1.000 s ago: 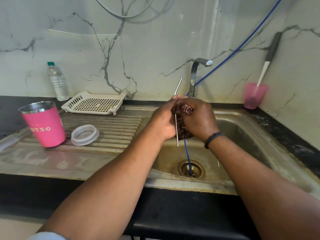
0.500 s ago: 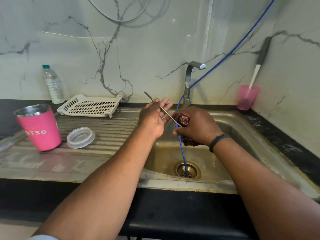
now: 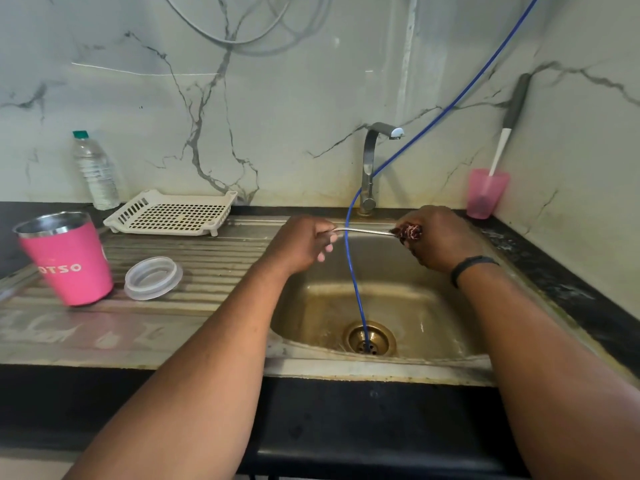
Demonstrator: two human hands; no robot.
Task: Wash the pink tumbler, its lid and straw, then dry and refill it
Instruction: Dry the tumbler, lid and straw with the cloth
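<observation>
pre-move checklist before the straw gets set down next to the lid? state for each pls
1. Straw held at both ends: ok. Left hand pinches one end, right hand grips the other inside the cloth.
2. Straw level over the sink: ok.
3. Straw clean or dry: cannot tell.
4. Free spot on the drainboard by the lid: ok, bare ribs to the lid's right.
5. Blue hose out of the path: not ok, it crosses in front of the straw.
6. Pink tumbler upright, away from the drop spot: ok.
</observation>
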